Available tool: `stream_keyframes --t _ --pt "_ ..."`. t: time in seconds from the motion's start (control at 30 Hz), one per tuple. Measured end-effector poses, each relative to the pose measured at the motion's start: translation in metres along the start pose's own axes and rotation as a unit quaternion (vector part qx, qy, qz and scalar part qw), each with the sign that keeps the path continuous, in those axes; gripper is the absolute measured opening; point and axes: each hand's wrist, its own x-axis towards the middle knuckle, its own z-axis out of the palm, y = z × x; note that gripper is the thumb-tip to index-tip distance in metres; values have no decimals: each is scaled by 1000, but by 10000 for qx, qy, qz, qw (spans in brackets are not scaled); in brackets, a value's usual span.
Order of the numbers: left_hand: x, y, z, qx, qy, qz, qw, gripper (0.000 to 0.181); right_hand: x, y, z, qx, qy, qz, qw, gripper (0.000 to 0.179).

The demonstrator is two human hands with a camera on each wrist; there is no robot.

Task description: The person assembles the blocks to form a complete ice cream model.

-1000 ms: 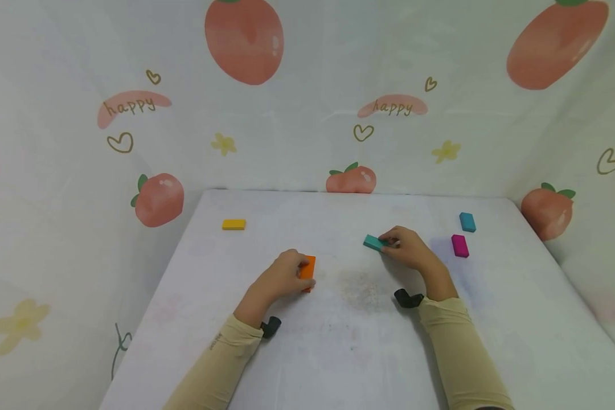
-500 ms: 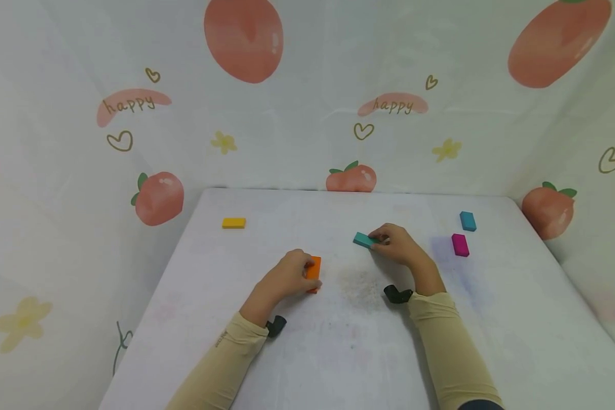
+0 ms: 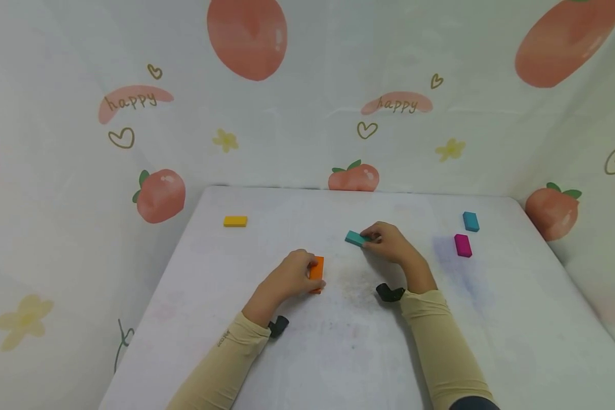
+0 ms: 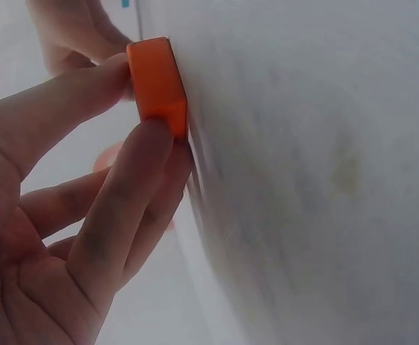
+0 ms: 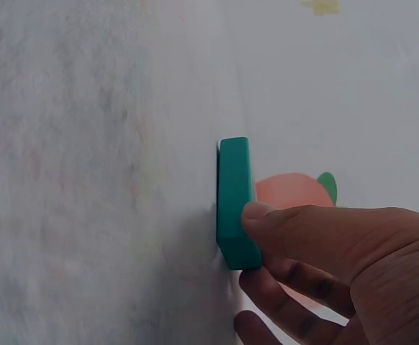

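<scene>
My left hand [image 3: 293, 275] pinches an orange rectangular block [image 4: 157, 83] by its two ends, thumb at one and fingers at the other, low over the white table. Farther back and to the right, my right hand [image 3: 389, 244] holds a teal block [image 5: 234, 194] near its right end. Its thumb lies on one long side, and the block's left end points free toward the back left. In the head view the teal block sits a short way behind and to the right of the orange one, with a gap between them.
A yellow block [image 3: 235, 221] lies at the back left of the table [image 3: 307, 364]. At the right lie a blue block [image 3: 470, 221] and a magenta block [image 3: 463, 245]. A fruit-print curtain [image 3: 297, 131] stands behind the table and along its sides.
My right hand has moved left with the teal block. My left hand has shifted slightly right with the orange block, so the two blocks are closer together.
</scene>
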Motion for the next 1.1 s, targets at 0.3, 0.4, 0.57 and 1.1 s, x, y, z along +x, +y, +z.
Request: stream_keyframes --t 0.3,0.4,0.57,1.1 --pt "8 6 -12 145 22 -54 9999 43 5 -4 3 -22 3 65 10000 29" --pt "20 12 -19 331 48 229 9992 42 5 -4 3 -28 53 92 9999 29" --pt "49 22 -23 572 -45 723 9957 38 8 -1 7 100 24 157 9998 29" --pt "128 39 -6 1220 -395 1396 9819 30 6 -1 6 224 23 53 9997 27"
